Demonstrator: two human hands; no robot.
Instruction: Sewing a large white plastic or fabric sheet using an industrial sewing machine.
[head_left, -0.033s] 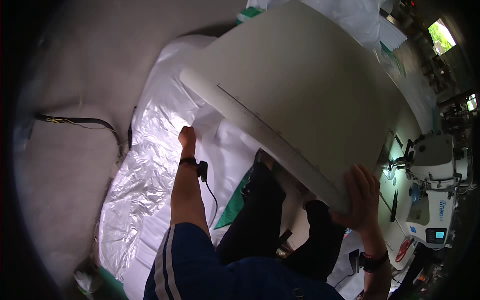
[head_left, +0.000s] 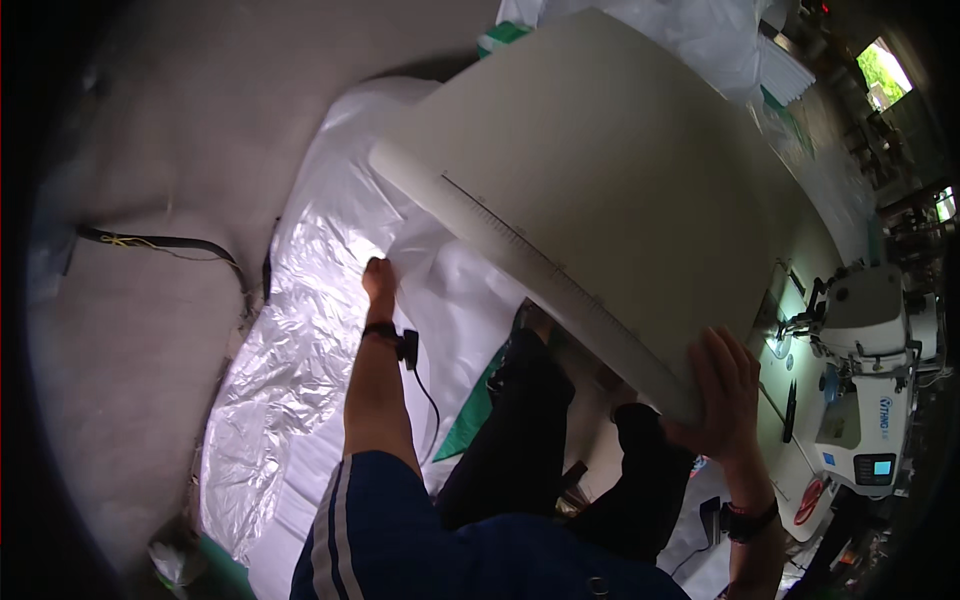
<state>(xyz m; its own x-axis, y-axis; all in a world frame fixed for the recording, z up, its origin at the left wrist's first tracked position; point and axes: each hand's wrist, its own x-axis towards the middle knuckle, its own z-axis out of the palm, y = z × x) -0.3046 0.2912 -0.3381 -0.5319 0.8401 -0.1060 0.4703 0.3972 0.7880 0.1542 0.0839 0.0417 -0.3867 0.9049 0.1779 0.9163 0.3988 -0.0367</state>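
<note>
My left hand (head_left: 378,278) reaches down to the left of the table. Its fingers are curled closed against the crinkled clear plastic film (head_left: 262,425) and white sheeting (head_left: 445,285); what they hold, if anything, is hidden. My right hand (head_left: 722,395) rests on the near right corner of the pale tabletop (head_left: 620,170), fingers stretched flat over the surface and thumb by the edge. A ruler scale (head_left: 540,255) runs along the table's front edge. Each wrist wears a dark band with a small black device.
A white sewing machine (head_left: 865,400) with a small lit screen stands at the right, with red-handled scissors (head_left: 810,500) near it. A black cable (head_left: 165,240) lies on the grey floor at the left. More plastic (head_left: 690,40) is heaped beyond the table.
</note>
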